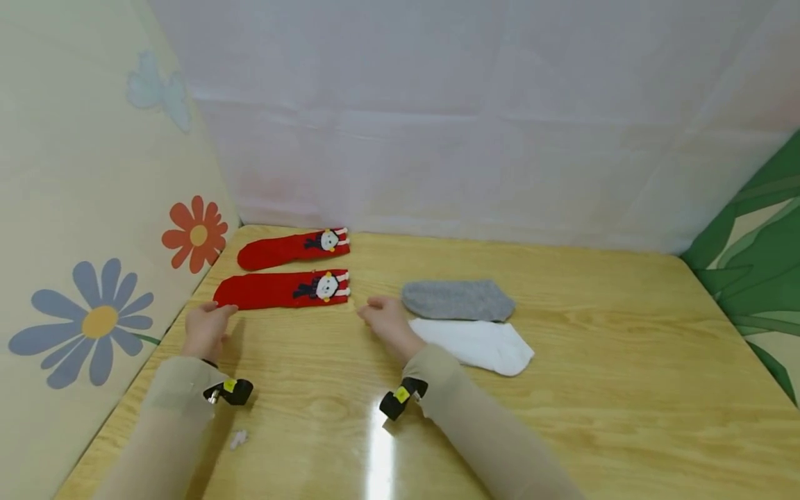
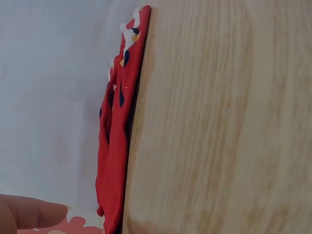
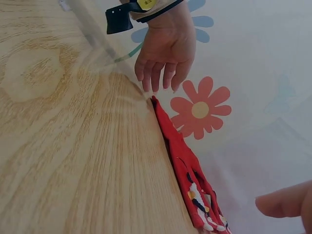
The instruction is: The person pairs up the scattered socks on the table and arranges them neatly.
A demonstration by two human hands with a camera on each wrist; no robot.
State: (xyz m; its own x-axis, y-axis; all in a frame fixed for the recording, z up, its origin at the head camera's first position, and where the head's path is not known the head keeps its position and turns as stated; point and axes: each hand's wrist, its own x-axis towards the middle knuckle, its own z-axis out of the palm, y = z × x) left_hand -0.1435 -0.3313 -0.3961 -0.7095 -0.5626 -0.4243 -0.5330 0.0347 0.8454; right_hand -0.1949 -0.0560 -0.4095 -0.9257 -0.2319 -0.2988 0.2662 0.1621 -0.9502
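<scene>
Two red socks with a cartoon face near the cuff lie flat at the table's back left, one behind the other. My left hand is at the toe of the nearer red sock; its fingers hang relaxed and grip nothing, as the right wrist view shows. Whether they touch the toe, I cannot tell. The farther red sock lies against the back edge. My right hand hovers just right of the nearer sock's cuff, apart from it, holding nothing. Beside that hand lie a grey sock and a white sock.
The wooden table meets a pale cloth backdrop behind and a flower-printed panel at the left. A small whitish scrap lies near the left forearm. A green leaf-printed panel stands at the right.
</scene>
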